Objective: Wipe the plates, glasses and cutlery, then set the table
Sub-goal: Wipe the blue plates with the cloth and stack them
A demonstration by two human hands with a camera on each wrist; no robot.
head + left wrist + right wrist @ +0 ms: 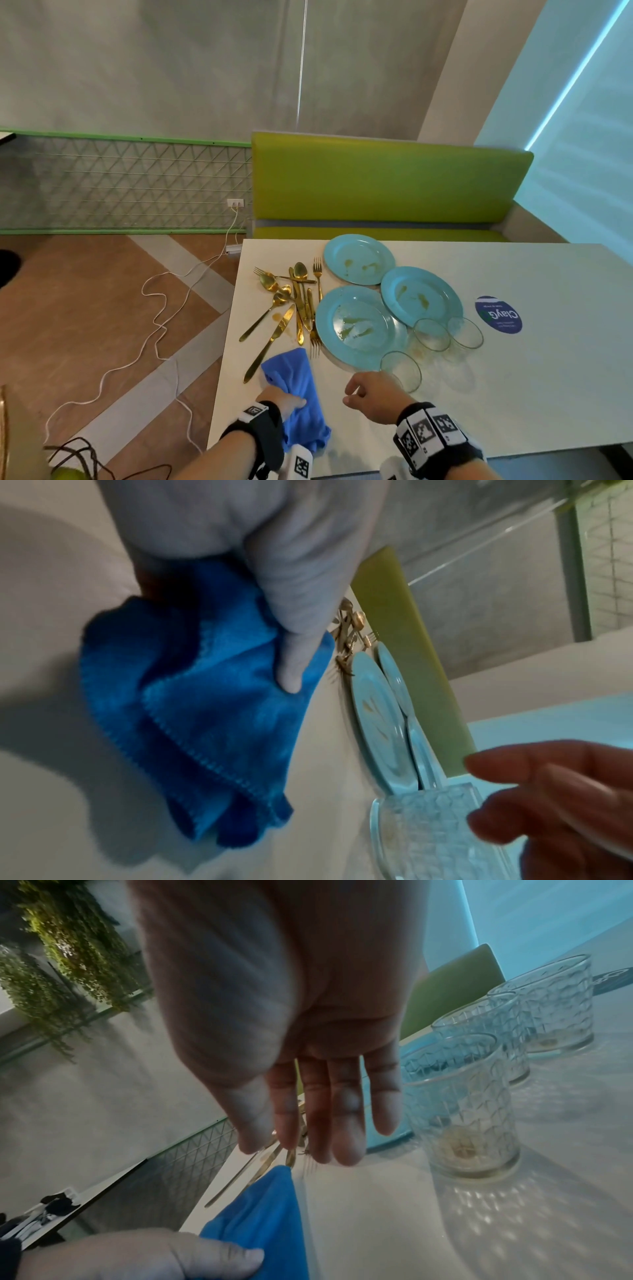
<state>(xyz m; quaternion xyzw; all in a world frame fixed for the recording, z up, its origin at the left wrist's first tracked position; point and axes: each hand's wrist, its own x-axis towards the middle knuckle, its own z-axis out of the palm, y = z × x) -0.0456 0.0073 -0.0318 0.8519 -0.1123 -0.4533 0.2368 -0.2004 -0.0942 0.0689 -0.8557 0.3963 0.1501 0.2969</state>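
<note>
My left hand [284,402] grips a blue cloth [298,394] at the table's near left edge; in the left wrist view its thumb [291,653] pinches the cloth [205,710]. My right hand [368,394] hovers open over the table, fingers [342,1110] straight, just short of the nearest glass [400,370]. Three soiled blue plates [359,329] lie overlapping mid-table. Gold cutlery [294,301] lies in a heap to their left. Two more glasses [431,334] stand right of the plates.
A round blue sticker [498,314] is on the white table [531,377] to the right. A green bench [383,185] stands behind the table. White cables [161,308] trail over the floor at left.
</note>
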